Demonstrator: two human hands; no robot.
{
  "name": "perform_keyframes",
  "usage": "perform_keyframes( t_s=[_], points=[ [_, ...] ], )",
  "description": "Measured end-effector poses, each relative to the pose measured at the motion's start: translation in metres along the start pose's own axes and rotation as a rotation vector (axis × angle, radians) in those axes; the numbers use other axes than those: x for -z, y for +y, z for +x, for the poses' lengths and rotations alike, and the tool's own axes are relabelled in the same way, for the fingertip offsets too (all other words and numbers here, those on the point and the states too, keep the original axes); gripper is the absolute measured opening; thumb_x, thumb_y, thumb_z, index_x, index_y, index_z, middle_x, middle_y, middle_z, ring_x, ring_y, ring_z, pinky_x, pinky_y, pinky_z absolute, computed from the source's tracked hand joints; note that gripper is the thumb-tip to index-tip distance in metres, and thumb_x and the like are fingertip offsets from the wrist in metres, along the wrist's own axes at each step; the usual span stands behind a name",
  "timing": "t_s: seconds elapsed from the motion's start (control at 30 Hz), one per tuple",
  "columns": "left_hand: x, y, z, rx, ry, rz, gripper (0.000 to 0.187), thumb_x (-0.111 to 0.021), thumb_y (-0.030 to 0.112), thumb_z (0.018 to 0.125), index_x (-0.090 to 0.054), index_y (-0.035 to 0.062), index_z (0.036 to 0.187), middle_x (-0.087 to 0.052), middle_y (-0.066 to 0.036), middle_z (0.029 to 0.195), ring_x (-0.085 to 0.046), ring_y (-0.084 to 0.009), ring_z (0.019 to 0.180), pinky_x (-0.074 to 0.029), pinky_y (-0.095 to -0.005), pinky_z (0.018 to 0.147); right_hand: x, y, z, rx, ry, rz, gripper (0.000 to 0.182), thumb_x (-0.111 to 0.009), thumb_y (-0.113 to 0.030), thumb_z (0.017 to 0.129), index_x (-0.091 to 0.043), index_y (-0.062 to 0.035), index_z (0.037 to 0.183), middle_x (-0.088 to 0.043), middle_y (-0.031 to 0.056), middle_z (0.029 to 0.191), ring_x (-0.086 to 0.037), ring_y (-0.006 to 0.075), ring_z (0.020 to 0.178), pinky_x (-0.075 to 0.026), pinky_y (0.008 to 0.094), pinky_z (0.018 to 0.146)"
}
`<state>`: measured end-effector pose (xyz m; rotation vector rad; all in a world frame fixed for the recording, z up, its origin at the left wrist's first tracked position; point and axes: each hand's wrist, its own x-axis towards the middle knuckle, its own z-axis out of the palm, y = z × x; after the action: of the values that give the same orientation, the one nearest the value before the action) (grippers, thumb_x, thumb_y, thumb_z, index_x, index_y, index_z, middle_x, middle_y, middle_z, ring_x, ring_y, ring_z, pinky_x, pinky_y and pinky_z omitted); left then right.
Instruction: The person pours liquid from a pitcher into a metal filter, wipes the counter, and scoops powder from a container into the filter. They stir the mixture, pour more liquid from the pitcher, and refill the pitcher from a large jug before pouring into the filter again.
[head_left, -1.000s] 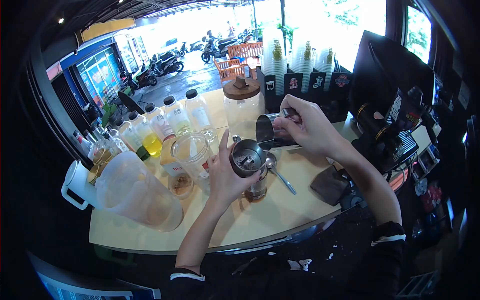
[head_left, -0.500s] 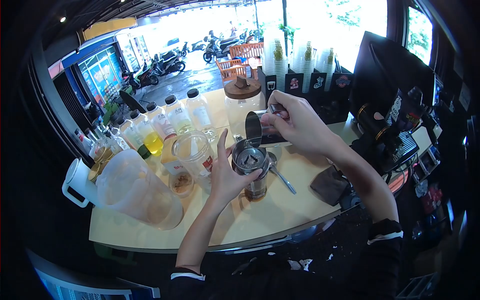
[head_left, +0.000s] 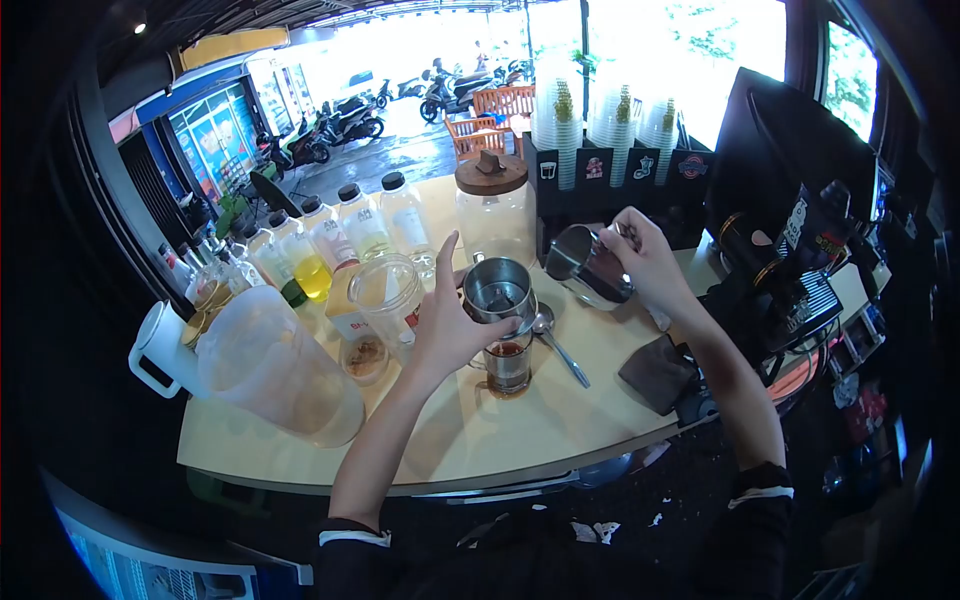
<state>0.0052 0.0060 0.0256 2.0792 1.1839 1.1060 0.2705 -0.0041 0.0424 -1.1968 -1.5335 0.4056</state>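
Note:
My left hand has its fingers round a metal filter cup, which sits over a small glass mug with dark liquid inside. My right hand grips the handle of a metal pitcher, held tilted above the table to the right of the filter. A spoon lies just right of the mug. Left of my left hand stand an open clear jar and a small cup of brown powder.
A large translucent pitcher and a white jug stand at the left of the table. Capped bottles and a wood-lidded jar line the back. Stacked cups stand behind; a dark cloth lies right.
My right hand has moved right, carrying the metal pitcher away from the filter cup. My left hand remains around the filter.

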Motion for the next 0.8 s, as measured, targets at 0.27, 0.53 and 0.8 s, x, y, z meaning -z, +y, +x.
perform_keyframes(
  t_s=[0.27, 0.53, 0.8],
  points=[
    [0.010, 0.009, 0.007, -0.043, -0.017, 0.032, 0.120, -0.089, 0.028, 0.058, -0.010, 0.0088, 0.147, -0.058, -0.025, 0.119, -0.058, -0.0341, 0.111, -0.044, -0.0422, 0.099, -0.003, 0.088, -0.047, -0.176, 0.117, 0.259, 0.019, -0.060, -0.018, 0.093, -0.049, -0.0075, 0.081, -0.047, -0.0048, 0.067, -0.041, 0.0014, 0.061, -0.034, 0.0211, 0.053],
    [-0.004, -0.002, -0.005, -0.016, 0.024, 0.016, 0.120, -0.091, 0.028, 0.056, -0.014, 0.0077, 0.147, -0.056, -0.025, 0.121, -0.057, -0.0301, 0.111, -0.041, -0.0415, 0.099, -0.012, 0.148, -0.073, -0.293, 0.178, 0.516, 0.018, -0.058, -0.019, 0.094, -0.048, -0.0114, 0.081, -0.045, -0.0060, 0.067, -0.039, 0.0028, 0.058, -0.031, 0.0201, 0.052],
    [-0.015, -0.009, -0.008, 0.008, 0.015, 0.043, 0.120, -0.090, 0.031, 0.057, -0.014, 0.0074, 0.147, -0.055, -0.027, 0.122, -0.055, -0.0320, 0.114, -0.041, -0.0423, 0.101, -0.017, 0.155, -0.081, -0.305, 0.244, 0.704, 0.013, -0.054, -0.015, 0.096, -0.050, -0.0096, 0.085, -0.048, -0.0044, 0.071, -0.046, 0.0041, 0.064, -0.037, 0.0197, 0.059]
  ],
)
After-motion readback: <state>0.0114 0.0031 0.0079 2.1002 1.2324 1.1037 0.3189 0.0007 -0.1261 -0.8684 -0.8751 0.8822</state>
